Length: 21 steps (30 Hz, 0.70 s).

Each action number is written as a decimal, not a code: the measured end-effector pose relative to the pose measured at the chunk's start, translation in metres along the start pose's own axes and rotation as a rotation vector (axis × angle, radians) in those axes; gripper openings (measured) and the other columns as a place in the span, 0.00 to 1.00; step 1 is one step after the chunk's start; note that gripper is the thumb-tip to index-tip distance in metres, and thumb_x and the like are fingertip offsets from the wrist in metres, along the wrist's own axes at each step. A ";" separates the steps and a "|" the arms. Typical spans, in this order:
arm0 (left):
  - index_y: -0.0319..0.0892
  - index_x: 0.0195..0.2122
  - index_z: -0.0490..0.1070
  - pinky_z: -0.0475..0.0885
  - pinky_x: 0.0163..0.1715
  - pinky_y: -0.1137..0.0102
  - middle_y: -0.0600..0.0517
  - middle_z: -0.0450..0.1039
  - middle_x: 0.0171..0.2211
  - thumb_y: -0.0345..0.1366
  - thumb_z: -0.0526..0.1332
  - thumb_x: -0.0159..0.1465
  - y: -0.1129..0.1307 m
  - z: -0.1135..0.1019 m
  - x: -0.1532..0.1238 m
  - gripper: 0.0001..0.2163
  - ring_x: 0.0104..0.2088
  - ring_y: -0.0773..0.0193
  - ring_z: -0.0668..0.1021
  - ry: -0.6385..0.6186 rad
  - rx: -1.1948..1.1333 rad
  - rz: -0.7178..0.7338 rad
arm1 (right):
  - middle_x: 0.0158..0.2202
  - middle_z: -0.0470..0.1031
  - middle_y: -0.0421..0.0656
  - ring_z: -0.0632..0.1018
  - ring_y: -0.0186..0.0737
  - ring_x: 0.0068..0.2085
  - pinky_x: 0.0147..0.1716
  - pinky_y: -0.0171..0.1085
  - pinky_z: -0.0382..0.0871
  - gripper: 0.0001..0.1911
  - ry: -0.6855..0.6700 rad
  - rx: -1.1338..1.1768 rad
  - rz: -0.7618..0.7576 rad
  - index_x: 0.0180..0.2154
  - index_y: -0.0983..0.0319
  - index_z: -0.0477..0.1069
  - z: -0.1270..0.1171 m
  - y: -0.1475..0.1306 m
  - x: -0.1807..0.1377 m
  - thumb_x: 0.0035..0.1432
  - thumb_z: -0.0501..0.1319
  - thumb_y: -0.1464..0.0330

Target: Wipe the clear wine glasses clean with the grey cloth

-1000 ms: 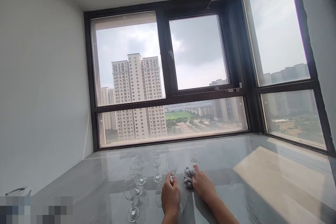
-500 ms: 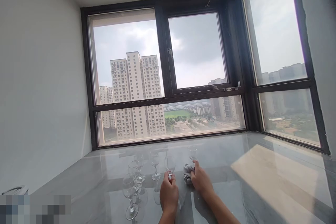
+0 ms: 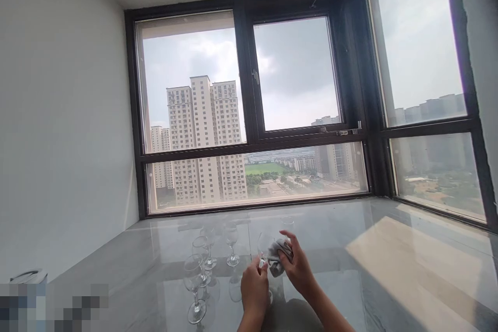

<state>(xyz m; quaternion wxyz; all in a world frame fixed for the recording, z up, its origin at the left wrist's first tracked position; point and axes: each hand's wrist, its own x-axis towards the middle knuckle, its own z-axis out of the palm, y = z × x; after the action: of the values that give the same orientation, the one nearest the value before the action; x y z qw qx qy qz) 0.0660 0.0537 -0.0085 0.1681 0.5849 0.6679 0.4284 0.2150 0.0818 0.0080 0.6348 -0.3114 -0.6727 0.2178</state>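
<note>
- head view: the left hand [image 3: 254, 288] is closed round the stem of a clear wine glass [image 3: 265, 245], holding it tilted above the glossy grey countertop [image 3: 389, 270], near its front edge and about midway along it.
- the right hand [image 3: 298, 270] has its fingers curled round a crumpled grey cloth [image 3: 277, 259], pressing it against the bowl of that glass; cloth and glass touch.
- left of the hands, four more wine glasses stand upright on the countertop: the nearest glass [image 3: 193, 288] towards the front edge, a second glass [image 3: 201, 259] just behind it, a third glass [image 3: 210, 249] beside that, and a fourth glass [image 3: 232, 244] further back.
- another small glass [image 3: 288, 223] stands beyond the hands, towards the window [image 3: 295, 78].
- a white container rim [image 3: 29, 275] shows at the countertop's left edge, by the wall.
</note>
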 end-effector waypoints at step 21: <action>0.42 0.29 0.77 0.67 0.45 0.67 0.45 0.75 0.37 0.42 0.54 0.69 -0.001 0.005 -0.002 0.16 0.41 0.55 0.78 0.094 0.012 0.153 | 0.44 0.80 0.54 0.83 0.54 0.45 0.40 0.45 0.75 0.24 0.467 -0.410 0.114 0.57 0.60 0.62 -0.015 0.013 0.007 0.63 0.52 0.56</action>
<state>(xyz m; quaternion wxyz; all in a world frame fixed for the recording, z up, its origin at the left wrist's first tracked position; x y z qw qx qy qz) 0.0695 0.0542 -0.0128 0.1001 0.6143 0.6310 0.4630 0.2316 0.0946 0.0060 0.6830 -0.5117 -0.5200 0.0355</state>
